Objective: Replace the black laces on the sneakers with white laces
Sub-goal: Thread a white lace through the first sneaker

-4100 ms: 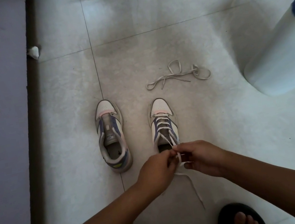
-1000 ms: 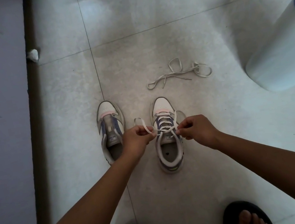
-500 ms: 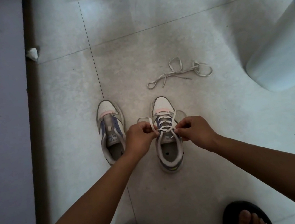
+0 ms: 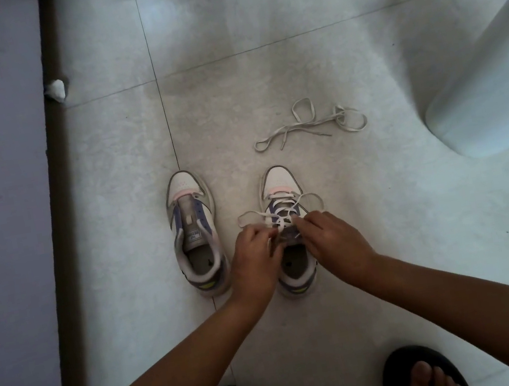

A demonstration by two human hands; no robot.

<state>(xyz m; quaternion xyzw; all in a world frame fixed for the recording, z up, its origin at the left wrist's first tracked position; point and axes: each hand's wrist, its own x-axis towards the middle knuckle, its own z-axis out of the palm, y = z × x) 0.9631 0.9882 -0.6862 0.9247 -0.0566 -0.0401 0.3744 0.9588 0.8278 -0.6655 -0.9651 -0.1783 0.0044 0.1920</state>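
Both hands, left hand (image 4: 253,254) and right hand (image 4: 329,237), are pinching the white lace (image 4: 280,219), tying its bow; the grip next needs tightening outward.

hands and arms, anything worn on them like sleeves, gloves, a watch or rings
Nothing worn shows. The left hand and right hand are bare, with no gloves, and no rings or watch can be made out. Both forearms are bare as far as the frame edge, with no sleeve in view.
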